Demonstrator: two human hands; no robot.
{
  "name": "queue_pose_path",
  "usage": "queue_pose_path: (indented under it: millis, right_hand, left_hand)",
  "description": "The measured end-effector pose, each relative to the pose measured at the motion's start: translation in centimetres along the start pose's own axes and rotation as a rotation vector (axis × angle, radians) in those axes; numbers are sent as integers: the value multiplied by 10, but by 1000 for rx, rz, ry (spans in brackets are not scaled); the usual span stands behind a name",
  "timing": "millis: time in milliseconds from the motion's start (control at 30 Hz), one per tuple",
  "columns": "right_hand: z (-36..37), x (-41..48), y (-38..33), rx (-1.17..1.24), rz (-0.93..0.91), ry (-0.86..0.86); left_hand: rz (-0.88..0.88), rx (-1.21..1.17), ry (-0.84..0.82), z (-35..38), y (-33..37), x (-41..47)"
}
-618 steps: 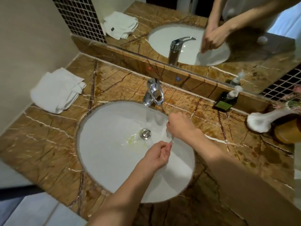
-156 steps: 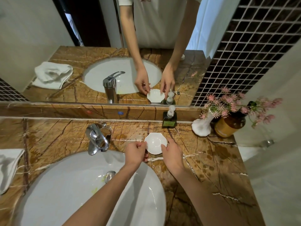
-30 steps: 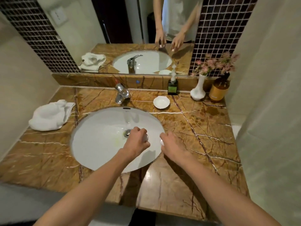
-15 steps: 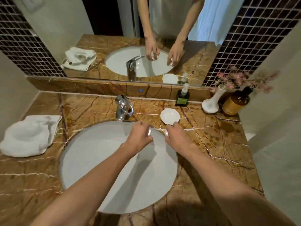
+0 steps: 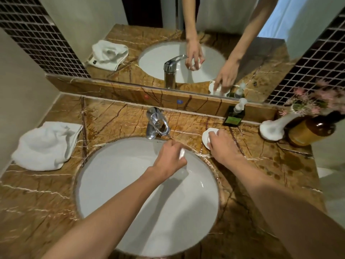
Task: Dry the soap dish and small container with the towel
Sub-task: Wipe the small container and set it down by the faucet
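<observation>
The white soap dish lies on the marble counter right of the tap. My right hand reaches over it, fingertips pressing a small white piece down onto the dish. It hides most of the dish. Over the back rim of the sink, my left hand is closed around the small pale container, of which only an edge shows between the fingers. A crumpled white towel lies untouched on the counter at the far left, well away from both hands.
The chrome tap stands behind the white basin. Along the back ledge to the right are a dark soap dispenser, a white vase with pink flowers and an amber bottle. A mirror runs behind the counter.
My right hand has moved from the sink rim back and to the right onto the soap dish with the small white piece. My left hand stays over the basin with the container.
</observation>
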State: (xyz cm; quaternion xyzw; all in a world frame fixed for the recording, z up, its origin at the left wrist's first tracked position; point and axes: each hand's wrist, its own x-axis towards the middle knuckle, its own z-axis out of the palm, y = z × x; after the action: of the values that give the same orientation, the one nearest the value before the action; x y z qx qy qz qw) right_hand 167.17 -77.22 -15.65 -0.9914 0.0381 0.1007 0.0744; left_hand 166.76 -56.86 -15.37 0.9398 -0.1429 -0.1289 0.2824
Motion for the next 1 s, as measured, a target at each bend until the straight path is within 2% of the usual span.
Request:
queue_pose_path:
  millis: [200,367,433,533,633,733,900,1000]
  right_hand:
    - [3,1,4,-18,-39,15]
    - [-1,-4,7,61,-36,47]
    - [-1,-8,11,156,24,102]
    - [0,-16,19,381,213,172]
    - [3,-22,29,476,326,166]
    - [7,-24,35,456,321,126]
    - [12,-21,36,459,261,137]
    - [12,-19,32,503,285,154]
  left_hand:
    - [-6,8,-18,7,2,12]
    - [69,5,-34,24,27,34]
    - [101,9,-34,33,38,47]
    - [149,26,-24,46,56,68]
    - [160,46,-50,59,72,83]
    - [173,80,-52,69,78,91]
    - [197,80,-31,74,79,93]
    - [195,56,-27,73,78,90]
